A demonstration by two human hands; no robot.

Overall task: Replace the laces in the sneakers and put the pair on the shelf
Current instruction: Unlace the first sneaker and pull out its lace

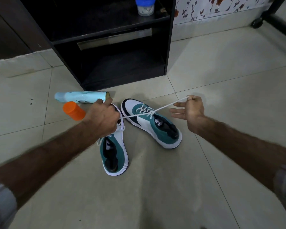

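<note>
Two teal, white and navy sneakers lie on the tiled floor. The right sneaker (pixel 155 124) carries a white lace (pixel 167 106) threaded through its eyelets, and both lace ends are stretched taut away from it. My left hand (pixel 102 118) grips one end above the toe of the left sneaker (pixel 115 152), hiding that toe. My right hand (pixel 188 108) pinches the other end between thumb and forefinger, with its remaining fingers spread. Loose white lace lies on the left sneaker below my left hand.
A black shelf unit (pixel 169 47) stands just beyond the sneakers, with a blue-lidded jar (pixel 145 6) on its upper shelf. A pale blue spray can (pixel 81 97) and an orange-capped container (pixel 73 111) lie on the floor at the left. A castor of a black frame (pixel 257 23) is at far right.
</note>
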